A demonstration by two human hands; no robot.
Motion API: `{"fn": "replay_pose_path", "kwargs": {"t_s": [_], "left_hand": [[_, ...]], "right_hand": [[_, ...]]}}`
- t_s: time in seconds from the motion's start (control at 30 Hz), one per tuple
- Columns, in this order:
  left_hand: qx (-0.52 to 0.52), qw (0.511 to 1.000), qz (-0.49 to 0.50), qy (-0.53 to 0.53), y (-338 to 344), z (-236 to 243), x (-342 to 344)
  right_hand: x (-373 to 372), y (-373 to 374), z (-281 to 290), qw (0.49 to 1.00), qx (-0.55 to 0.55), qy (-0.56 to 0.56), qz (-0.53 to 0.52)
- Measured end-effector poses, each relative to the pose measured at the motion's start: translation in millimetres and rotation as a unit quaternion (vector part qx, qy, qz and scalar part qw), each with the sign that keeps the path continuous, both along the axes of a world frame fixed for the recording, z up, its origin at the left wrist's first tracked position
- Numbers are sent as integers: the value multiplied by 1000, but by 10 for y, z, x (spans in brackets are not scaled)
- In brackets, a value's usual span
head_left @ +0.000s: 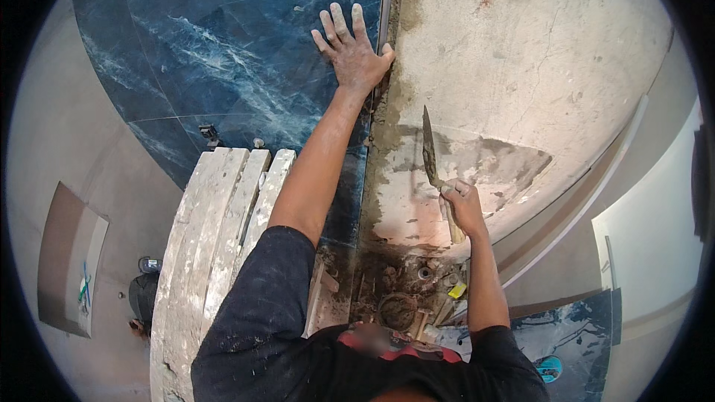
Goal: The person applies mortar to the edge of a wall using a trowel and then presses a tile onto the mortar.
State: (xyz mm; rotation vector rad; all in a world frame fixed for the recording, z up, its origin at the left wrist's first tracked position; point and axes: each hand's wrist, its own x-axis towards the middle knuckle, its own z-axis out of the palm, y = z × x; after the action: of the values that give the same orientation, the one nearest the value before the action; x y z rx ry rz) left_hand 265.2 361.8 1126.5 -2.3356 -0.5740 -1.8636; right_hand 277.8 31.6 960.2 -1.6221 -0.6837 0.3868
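My left hand (354,56) lies with its fingers spread on the dark blue marbled tiles (246,67), its thumb reaching over the tile edge. Along that edge runs a thin pale strip (386,7), bordered by a band of rough brownish mortar (383,123). Gripped in my right hand (463,208) is a pointing trowel (429,150), its narrow blade pointing up and away from me and smeared with mortar. Behind the trowel is a pale plastered surface (491,67) with a darker damp patch (506,164).
A paint-spattered plank bench (201,238) stands at my left. Below me, a round pan (397,311), a yellow item (457,291) and rubble lie on the dirty ground. At lower right, a turquoise container (549,368) rests by a blue slab (585,327). A brown board (63,260) is far left.
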Motion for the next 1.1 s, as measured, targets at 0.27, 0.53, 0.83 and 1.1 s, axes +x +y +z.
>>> {"fn": "replay_pose_path", "kwargs": {"t_s": [0.27, 0.53, 0.83, 1.1], "left_hand": [[80, 996, -4, -39, 110, -85, 58], [139, 990, 20, 15, 151, -128, 53], [184, 980, 69, 24, 213, -8, 70], [208, 978, 5, -24, 147, -50, 49]], "right_hand": [[110, 5, 20, 1000, -13, -25, -1], [-37, -552, -534, 992, -103, -11, -74], [-459, -1178, -709, 976, -155, -20, -152], [-646, -1891, -1593, 948, -245, -72, -188]]}}
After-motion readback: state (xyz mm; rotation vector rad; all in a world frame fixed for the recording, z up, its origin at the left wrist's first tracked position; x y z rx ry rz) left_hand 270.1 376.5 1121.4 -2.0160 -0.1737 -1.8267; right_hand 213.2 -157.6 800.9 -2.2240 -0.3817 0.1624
